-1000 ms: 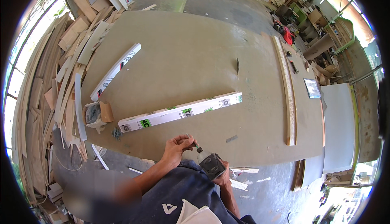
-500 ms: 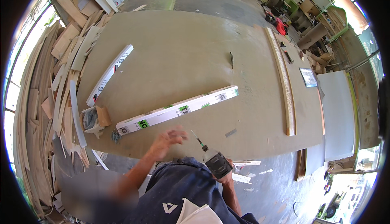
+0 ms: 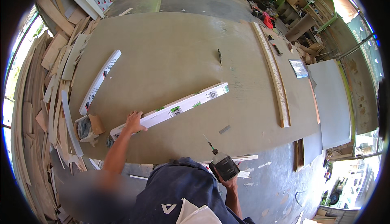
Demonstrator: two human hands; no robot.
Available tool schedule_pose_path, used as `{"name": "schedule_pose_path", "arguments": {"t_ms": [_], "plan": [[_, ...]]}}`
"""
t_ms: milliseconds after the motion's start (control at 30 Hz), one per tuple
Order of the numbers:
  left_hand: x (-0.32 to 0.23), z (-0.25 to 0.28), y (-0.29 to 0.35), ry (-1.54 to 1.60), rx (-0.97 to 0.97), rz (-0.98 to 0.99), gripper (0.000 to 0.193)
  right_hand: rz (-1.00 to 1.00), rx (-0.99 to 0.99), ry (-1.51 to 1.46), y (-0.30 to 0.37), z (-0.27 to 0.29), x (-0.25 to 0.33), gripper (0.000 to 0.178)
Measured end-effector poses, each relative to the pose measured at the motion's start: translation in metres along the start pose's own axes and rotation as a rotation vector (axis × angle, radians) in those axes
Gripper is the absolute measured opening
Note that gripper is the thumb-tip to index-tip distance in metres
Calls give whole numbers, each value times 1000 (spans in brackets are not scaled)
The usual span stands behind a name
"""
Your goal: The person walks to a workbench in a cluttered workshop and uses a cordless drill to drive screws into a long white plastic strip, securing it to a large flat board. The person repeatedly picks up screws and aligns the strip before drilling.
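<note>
My left hand is wrapped over the near-left part of a long white strip printed in green and black, thumb on its near side. The strip lies slanted across the brown worktop. My right hand grips a cordless drill near the front edge, its thin bit pointing forward and apart from the strip. Beside the strip's left end lies a small heap of screws or nails. An open cardboard box with a grey bag inside stands just left of it.
A second white strip lies at the left. Towards the right are a long wooden batten, a dark-handled tool and a silvery packet. A small grey strip is near the front. Stacked boards line the left side.
My left hand has moved left and forward from above the worktop's front edge and taken hold of the white strip. The drill stays in my right hand, shifted slightly right.
</note>
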State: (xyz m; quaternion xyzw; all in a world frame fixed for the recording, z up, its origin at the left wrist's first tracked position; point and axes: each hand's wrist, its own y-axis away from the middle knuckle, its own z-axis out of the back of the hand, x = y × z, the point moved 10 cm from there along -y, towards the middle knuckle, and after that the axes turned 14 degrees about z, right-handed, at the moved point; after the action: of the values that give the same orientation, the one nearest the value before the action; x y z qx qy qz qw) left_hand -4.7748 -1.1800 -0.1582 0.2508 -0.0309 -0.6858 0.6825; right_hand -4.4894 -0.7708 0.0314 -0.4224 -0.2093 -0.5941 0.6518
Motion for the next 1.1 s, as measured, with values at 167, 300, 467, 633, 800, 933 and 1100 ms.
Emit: {"name": "schedule_pose_path", "arguments": {"t_ms": [167,300,467,633,800,933,1100], "plan": [[-16,-4,-6,106,0,-45,76,-23,-42,155,10,12,13,22],[-39,-1,-3,124,13,-13,64,-182,-108,36,20,23,4,23],[-64,21,-5,128,-63,-139,59,-147,-154,148,44,46,-8,24],[-74,44,-13,129,-14,-312,53,-254,-191,233,75,81,-12,28],[-81,53,-15,40,-1,-412,42,-317,-191,296,96,107,-7,31],[-69,54,-18,-19,55,-480,40,-486,-254,62,101,115,-5,34],[-44,62,-15,-103,63,-462,40,-536,-244,-44,99,109,-7,34]]}}
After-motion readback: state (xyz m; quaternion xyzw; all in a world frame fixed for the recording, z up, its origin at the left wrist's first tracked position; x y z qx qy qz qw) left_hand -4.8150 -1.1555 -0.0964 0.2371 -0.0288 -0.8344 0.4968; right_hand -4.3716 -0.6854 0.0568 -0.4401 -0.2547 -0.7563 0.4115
